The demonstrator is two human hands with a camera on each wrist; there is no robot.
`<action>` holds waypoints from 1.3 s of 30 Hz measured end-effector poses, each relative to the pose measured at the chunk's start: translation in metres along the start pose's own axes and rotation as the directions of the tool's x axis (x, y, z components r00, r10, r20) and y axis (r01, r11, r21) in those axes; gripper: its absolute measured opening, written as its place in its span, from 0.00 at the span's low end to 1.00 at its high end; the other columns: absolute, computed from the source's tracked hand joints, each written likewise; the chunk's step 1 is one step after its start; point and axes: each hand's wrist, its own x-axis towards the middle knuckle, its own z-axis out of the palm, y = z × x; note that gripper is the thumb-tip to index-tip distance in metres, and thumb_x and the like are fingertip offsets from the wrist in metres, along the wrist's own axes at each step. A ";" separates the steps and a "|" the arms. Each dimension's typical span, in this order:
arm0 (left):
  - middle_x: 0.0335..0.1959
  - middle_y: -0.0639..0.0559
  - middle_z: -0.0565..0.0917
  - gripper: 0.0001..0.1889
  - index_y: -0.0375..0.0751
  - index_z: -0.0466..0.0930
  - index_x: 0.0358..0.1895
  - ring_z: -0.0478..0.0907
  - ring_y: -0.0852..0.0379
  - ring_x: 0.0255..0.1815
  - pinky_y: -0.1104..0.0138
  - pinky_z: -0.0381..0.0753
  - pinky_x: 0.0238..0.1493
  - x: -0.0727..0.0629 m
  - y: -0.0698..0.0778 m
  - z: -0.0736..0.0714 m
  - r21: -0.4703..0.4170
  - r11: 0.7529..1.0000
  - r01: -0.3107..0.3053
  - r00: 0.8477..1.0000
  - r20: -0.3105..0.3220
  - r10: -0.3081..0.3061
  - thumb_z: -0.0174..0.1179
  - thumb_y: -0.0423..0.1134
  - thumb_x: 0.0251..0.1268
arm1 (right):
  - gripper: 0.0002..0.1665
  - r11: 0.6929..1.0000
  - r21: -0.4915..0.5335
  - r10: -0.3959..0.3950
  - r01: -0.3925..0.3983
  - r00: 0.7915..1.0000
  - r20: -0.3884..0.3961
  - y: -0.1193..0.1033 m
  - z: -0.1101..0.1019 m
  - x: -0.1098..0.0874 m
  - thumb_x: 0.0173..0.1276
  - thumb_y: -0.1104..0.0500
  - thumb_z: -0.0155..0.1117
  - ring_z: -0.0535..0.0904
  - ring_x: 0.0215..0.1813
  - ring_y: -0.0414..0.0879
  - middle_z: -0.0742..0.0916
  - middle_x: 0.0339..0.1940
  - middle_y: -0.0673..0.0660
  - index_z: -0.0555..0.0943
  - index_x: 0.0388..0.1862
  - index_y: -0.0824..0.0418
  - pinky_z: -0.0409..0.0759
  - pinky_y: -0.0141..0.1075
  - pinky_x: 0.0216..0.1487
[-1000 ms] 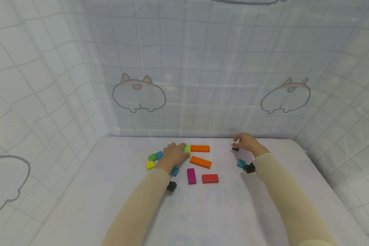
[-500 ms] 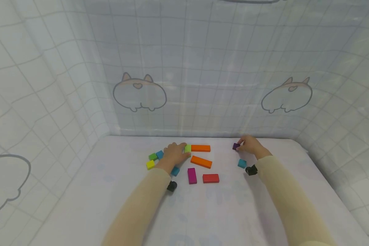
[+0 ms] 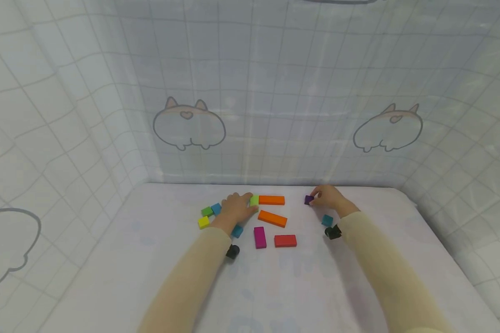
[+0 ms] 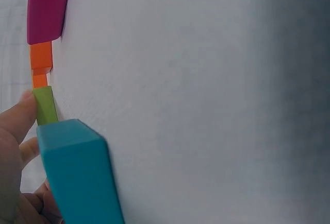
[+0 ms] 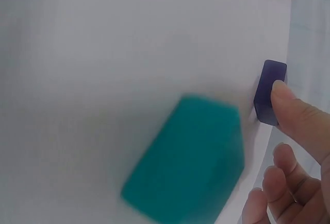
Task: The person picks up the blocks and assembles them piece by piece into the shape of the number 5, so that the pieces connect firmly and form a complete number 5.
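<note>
Near the back of the table, my left hand (image 3: 234,208) pinches a lime green block (image 3: 254,200) between thumb and index finger. The block's right side meets the end of an orange block (image 3: 271,200). Over to the right, my right hand (image 3: 329,196) pinches a small dark purple block (image 3: 309,200) at the table surface, the thumb (image 5: 291,108) lying on its side in the right wrist view. A teal block (image 3: 327,220) rests below the right hand. Close to the left wrist camera stands a blue block (image 4: 77,167), partly hidden by the left forearm in the head view.
A second orange block (image 3: 272,218), a magenta block (image 3: 260,237) and a red block (image 3: 285,241) lie mid-table. Left of my left hand are a green block (image 3: 207,212), a yellow block (image 3: 203,222) and another blue block (image 3: 216,209). A patterned curtain (image 3: 250,115) borders the back.
My right hand grips the purple block and has shifted it left, towards the orange block. The left hand stays in place on the lime green block.
</note>
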 end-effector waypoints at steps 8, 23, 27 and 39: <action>0.70 0.38 0.70 0.36 0.55 0.62 0.77 0.65 0.38 0.67 0.40 0.61 0.70 -0.002 0.000 -0.001 -0.002 1.000 -0.008 1.000 -0.009 0.008 0.55 0.63 0.70 | 0.19 0.999 0.019 0.041 -0.041 0.999 0.028 -0.019 0.011 0.005 0.67 0.54 0.71 0.75 0.52 0.58 0.81 0.53 0.64 0.84 0.54 0.60 0.76 0.51 0.58; 0.70 0.37 0.69 0.36 0.55 0.61 0.78 0.64 0.38 0.68 0.40 0.62 0.69 -0.004 0.001 -0.002 -0.010 1.000 0.001 1.000 -0.005 -0.001 0.56 0.62 0.70 | 0.19 0.998 -0.040 -0.043 0.044 0.999 0.027 -0.042 0.024 0.014 0.68 0.56 0.70 0.76 0.51 0.57 0.82 0.53 0.64 0.85 0.56 0.59 0.77 0.49 0.59; 0.70 0.38 0.69 0.36 0.55 0.61 0.78 0.64 0.38 0.68 0.40 0.61 0.70 -0.004 0.001 -0.002 -0.003 1.000 -0.004 1.000 -0.008 0.004 0.55 0.63 0.71 | 0.19 0.998 -0.040 -0.039 0.040 0.999 0.026 -0.043 0.026 0.019 0.68 0.56 0.71 0.76 0.52 0.57 0.82 0.54 0.64 0.85 0.57 0.58 0.77 0.48 0.59; 0.71 0.38 0.69 0.36 0.55 0.61 0.78 0.65 0.38 0.68 0.40 0.61 0.70 -0.006 0.004 -0.004 -0.004 1.000 -0.002 1.000 0.004 0.003 0.54 0.63 0.71 | 0.20 1.000 -0.017 -0.025 0.025 0.999 0.036 -0.049 0.028 0.018 0.68 0.57 0.70 0.76 0.52 0.57 0.82 0.54 0.64 0.85 0.58 0.58 0.77 0.48 0.60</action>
